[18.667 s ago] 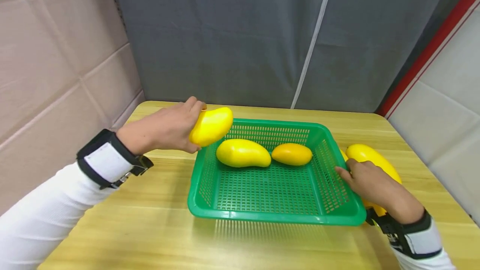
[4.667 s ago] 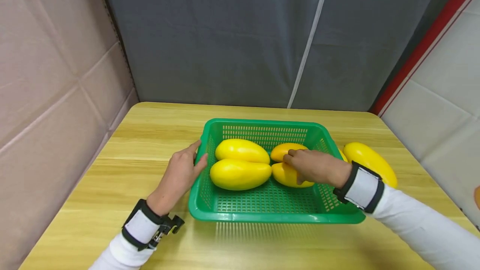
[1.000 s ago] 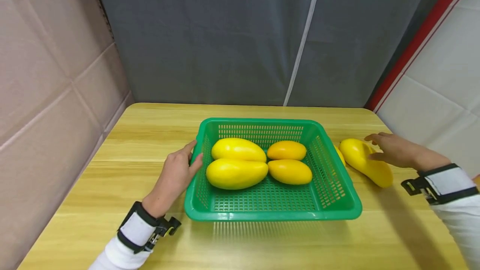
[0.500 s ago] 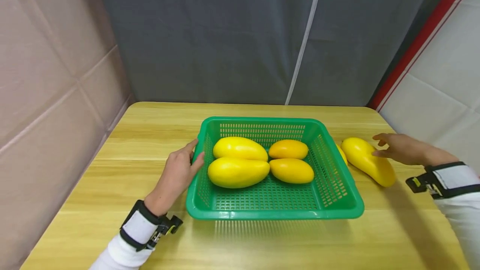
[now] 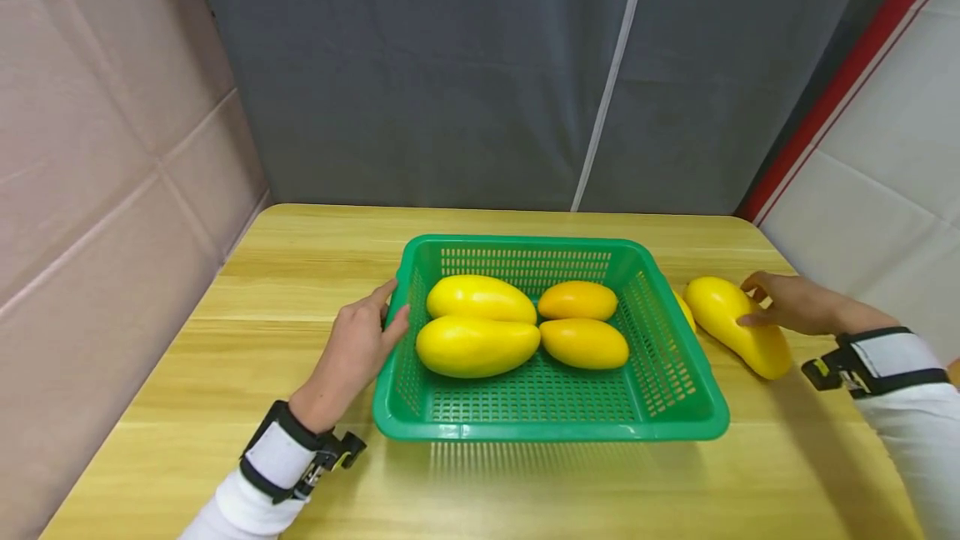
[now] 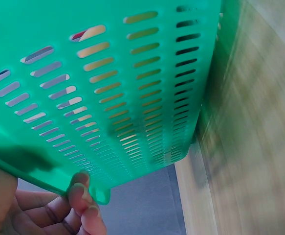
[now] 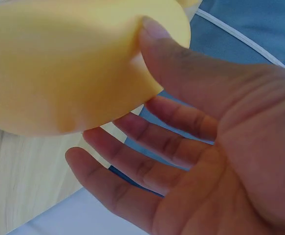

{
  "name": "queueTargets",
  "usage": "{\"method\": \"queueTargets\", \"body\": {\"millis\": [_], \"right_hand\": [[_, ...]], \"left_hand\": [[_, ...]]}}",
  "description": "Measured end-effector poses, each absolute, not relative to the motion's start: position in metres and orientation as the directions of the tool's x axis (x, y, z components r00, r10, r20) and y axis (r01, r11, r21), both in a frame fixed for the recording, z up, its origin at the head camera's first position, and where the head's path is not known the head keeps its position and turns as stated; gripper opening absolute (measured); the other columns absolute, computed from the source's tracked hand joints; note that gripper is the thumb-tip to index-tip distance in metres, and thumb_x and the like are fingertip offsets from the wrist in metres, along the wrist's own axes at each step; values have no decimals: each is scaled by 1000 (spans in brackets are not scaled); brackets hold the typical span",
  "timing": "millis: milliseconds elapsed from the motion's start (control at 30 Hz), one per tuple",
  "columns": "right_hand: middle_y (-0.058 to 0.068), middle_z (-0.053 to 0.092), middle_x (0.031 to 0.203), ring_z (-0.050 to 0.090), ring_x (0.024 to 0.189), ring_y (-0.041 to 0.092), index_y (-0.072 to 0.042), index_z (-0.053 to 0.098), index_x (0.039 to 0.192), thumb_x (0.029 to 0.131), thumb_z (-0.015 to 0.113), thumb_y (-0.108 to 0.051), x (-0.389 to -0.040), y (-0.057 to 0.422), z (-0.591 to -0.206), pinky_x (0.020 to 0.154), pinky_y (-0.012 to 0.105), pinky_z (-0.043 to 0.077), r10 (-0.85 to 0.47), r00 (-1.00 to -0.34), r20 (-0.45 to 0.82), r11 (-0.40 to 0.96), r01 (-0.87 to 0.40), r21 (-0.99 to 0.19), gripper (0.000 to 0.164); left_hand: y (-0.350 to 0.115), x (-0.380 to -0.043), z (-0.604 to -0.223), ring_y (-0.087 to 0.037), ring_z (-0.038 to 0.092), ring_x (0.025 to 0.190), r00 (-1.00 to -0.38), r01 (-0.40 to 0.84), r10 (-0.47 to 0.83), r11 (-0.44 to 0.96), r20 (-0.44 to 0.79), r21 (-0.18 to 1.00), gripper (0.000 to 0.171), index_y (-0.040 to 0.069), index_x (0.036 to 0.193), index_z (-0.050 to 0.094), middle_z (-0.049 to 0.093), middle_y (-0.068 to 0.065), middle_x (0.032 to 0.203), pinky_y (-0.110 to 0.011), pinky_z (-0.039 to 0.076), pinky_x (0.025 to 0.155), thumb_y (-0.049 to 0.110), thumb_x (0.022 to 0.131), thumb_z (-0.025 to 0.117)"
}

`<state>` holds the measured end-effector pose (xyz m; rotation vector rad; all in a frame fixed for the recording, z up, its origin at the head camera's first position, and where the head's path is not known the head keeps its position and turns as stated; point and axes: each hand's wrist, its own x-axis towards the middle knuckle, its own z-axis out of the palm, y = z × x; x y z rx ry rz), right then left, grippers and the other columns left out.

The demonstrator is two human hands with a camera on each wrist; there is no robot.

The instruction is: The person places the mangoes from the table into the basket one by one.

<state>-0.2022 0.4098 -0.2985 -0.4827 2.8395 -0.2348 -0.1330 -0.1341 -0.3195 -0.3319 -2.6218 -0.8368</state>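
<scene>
In the head view a green plastic basket [image 5: 540, 432] stands mid-table with several yellow mangoes inside. Two larger mangoes [image 5: 477, 346] lie at its left, and two smaller orange-yellow mangoes [image 5: 584, 344] at its right. My left hand [image 5: 347, 357] holds the basket's left rim, thumb over the edge; the left wrist view shows its fingers [image 6: 78, 193] curled outside under the rim. My right hand [image 5: 798, 304] is at a long yellow mango [image 5: 738, 325] lying right of the basket. In the right wrist view the thumb [image 7: 166, 54] presses that mango [image 7: 74, 68], fingertips along its other side.
Another yellow mango [image 5: 684, 311] lies right of the basket, mostly hidden by the basket's wall. The wooden table [image 5: 525, 498] ends at a grey curtain [image 5: 420, 90] behind. Pale panels [image 5: 105, 123] stand at the left and right.
Since 18.7 seconds ago, two more mangoes lie in the basket, and the left hand has moved to its rim. Over the last second, the right hand's thumb and fingers closed onto the long mango.
</scene>
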Motion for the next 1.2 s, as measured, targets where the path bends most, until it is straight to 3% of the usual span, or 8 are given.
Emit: {"method": "queueTargets", "body": {"millis": [267,400,500,667,767,833,1000,1200], "right_hand": [[36,53,102,52,93,43,21,36,120,76,69,-46,-204,411,-304,79,55,45,-298,-916,-268,943,-239,-233,87],[38,51,106,50,95,43,23,38,120,76,68,-48,-207,411,-309,81,57,44,-295,-915,-274,946,-241,-215,89],[34,49,109,48,95,39,21,35,120,78,65,-51,-207,411,-312,84,58,41,-265,-915,-305,949,-190,-253,88],[28,49,100,48,89,35,10,15,123,81,62,-51,-201,410,-316,80,53,41,-227,-900,-373,941,-104,-321,88],[31,48,102,49,89,37,8,9,127,79,65,-49,-199,410,-318,80,55,41,-236,-911,-339,936,-120,-330,93],[33,46,106,48,91,37,12,10,129,79,66,-47,-198,411,-317,79,55,41,-248,-922,-297,931,-142,-335,95],[27,44,104,48,84,30,16,18,129,80,67,-40,-193,409,-300,67,40,46,-274,-942,-192,912,-191,-362,89],[20,46,96,49,76,25,7,16,131,81,68,-33,-183,386,-263,61,36,45,-342,-936,-81,885,-292,-363,83]], "left_hand": [[-134,-133,-318,-10,42,45,-917,317,118,796,381,515,49,-11,128,46,52,-4,63,-23,38,38,19,90,56],[-134,-133,-318,-10,42,46,-917,319,122,798,381,512,49,-11,128,46,52,-4,63,-23,38,38,19,90,56],[-135,-133,-318,-10,41,45,-911,328,124,798,394,506,48,-12,127,47,52,-4,62,-23,38,38,18,90,56],[-135,-132,-318,-10,41,45,-911,327,124,798,392,507,49,-12,127,47,51,-3,62,-23,38,38,18,90,56],[-134,-132,-318,-10,42,46,-915,319,119,798,386,511,49,-12,128,47,52,-4,63,-23,39,38,18,90,56],[-134,-132,-318,-10,42,47,-916,317,118,798,383,513,49,-12,127,47,53,-5,64,-23,39,39,18,90,56],[-133,-132,-318,-10,43,47,-915,325,123,791,385,518,48,-12,127,46,55,-6,64,-23,39,40,17,90,56],[-134,-133,-318,-10,42,46,-911,328,123,795,392,511,48,-12,128,47,53,-5,63,-23,38,39,17,90,56]]}}
